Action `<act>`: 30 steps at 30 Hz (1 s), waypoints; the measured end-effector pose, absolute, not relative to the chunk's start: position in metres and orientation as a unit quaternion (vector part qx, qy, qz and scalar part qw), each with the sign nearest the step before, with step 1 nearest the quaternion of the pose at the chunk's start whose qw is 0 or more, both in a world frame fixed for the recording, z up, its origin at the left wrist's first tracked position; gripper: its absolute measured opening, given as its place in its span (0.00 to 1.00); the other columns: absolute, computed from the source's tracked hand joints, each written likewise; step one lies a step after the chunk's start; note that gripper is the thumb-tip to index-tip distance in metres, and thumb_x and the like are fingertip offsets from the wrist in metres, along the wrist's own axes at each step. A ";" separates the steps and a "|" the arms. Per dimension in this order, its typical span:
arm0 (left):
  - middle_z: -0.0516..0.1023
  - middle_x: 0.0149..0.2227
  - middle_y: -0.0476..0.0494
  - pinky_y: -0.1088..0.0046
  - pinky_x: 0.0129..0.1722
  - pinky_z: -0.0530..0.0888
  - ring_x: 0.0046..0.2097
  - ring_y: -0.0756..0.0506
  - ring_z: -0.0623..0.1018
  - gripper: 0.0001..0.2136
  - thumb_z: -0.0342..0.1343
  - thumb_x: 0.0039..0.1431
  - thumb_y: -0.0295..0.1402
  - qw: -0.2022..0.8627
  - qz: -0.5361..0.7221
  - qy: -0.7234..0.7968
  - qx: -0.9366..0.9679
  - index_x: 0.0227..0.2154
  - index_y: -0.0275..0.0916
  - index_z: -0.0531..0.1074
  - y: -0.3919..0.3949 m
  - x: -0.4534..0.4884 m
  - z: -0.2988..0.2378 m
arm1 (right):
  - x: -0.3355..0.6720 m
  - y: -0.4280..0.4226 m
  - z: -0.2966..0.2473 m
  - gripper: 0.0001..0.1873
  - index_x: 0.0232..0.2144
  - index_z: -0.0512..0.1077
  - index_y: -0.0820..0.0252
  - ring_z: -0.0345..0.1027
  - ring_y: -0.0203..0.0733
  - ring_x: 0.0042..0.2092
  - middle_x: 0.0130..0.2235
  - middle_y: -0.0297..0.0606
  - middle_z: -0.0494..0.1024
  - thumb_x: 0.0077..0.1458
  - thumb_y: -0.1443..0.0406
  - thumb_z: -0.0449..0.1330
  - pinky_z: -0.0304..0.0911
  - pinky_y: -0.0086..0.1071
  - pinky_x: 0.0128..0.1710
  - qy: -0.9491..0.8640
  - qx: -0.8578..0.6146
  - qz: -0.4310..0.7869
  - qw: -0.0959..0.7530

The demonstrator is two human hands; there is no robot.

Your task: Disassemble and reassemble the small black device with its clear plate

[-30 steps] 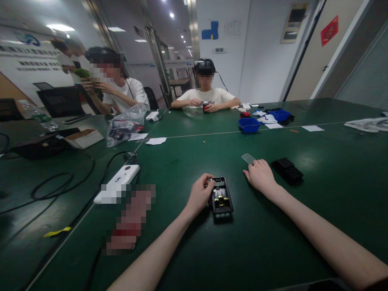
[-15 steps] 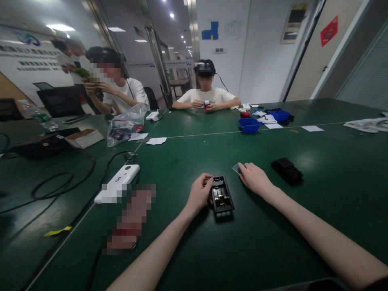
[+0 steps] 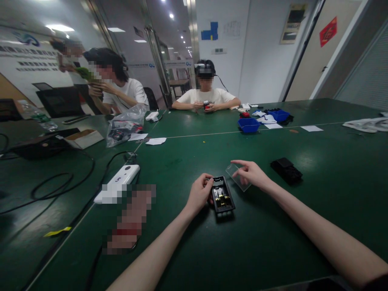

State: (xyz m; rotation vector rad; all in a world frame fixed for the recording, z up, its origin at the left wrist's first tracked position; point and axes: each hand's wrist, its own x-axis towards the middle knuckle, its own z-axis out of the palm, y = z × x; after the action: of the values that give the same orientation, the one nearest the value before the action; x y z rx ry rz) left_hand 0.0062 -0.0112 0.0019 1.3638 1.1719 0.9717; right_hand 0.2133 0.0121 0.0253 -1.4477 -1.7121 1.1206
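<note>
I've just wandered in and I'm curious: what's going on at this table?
Someone's left hand holds an open black case with shiny metal parts inside. Their right hand holds a clear panel, index finger stretched out; the panel is beside the case, not on it. A separate black piece lies off to the right. Across the table, another person handles something small.

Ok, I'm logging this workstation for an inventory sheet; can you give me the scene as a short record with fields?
Left hand: the left hand grips a black case by its left edge
Right hand: the right hand holds a clear panel
Case: open-faced, metallic parts visible inside
Right of the hands: black block
Left of the hands: white device marked 5
Surface: green table
Farther off: blue tray, person seated opposite
</note>
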 end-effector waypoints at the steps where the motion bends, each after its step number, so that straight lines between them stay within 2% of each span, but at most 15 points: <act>1: 0.68 0.19 0.55 0.81 0.11 0.65 0.14 0.55 0.67 0.09 0.50 0.56 0.37 0.522 0.405 0.488 0.570 0.34 0.36 0.65 -0.011 0.006 0.002 | 0.211 0.012 0.026 0.26 0.51 0.63 0.65 0.63 0.32 0.19 0.28 0.36 0.79 0.46 0.70 0.52 0.59 0.27 0.19 -0.610 -0.534 0.465 0.355; 3: 0.68 0.19 0.55 0.82 0.11 0.65 0.14 0.55 0.67 0.09 0.50 0.56 0.37 0.522 0.405 0.487 0.571 0.34 0.36 0.65 -0.011 0.006 0.001 | 0.204 0.008 0.026 0.22 0.46 0.63 0.62 0.67 0.32 0.21 0.30 0.36 0.78 0.46 0.69 0.56 0.59 0.26 0.19 -0.548 -0.487 0.528 0.429; 6: 0.68 0.19 0.56 0.82 0.11 0.65 0.13 0.55 0.66 0.09 0.51 0.55 0.38 0.520 0.410 0.486 0.571 0.33 0.36 0.65 -0.010 0.007 -0.001 | 0.193 0.002 0.024 0.23 0.44 0.61 0.59 0.70 0.34 0.26 0.32 0.35 0.78 0.44 0.68 0.62 0.64 0.27 0.24 -0.519 -0.408 0.589 0.466; 12: 0.67 0.19 0.56 0.80 0.11 0.66 0.13 0.54 0.66 0.09 0.51 0.55 0.38 0.510 0.406 0.481 0.586 0.33 0.36 0.65 -0.008 0.006 -0.005 | 0.178 -0.006 0.017 0.21 0.43 0.64 0.59 0.72 0.34 0.29 0.32 0.34 0.77 0.46 0.65 0.63 0.67 0.30 0.29 -0.551 -0.361 0.612 0.439; 30: 0.68 0.20 0.55 0.79 0.12 0.66 0.14 0.54 0.66 0.10 0.51 0.55 0.38 0.497 0.400 0.484 0.600 0.34 0.36 0.67 -0.009 0.005 -0.003 | 0.174 -0.012 0.020 0.19 0.43 0.65 0.60 0.71 0.34 0.29 0.32 0.34 0.76 0.47 0.67 0.62 0.68 0.31 0.30 -0.583 -0.365 0.610 0.394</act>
State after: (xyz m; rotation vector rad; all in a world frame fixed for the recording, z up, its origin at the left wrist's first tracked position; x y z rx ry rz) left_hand 0.0048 -0.0088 -0.0030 1.4520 1.1714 0.9688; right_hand 0.1739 -0.0119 0.0196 -0.9253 -1.4803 1.5467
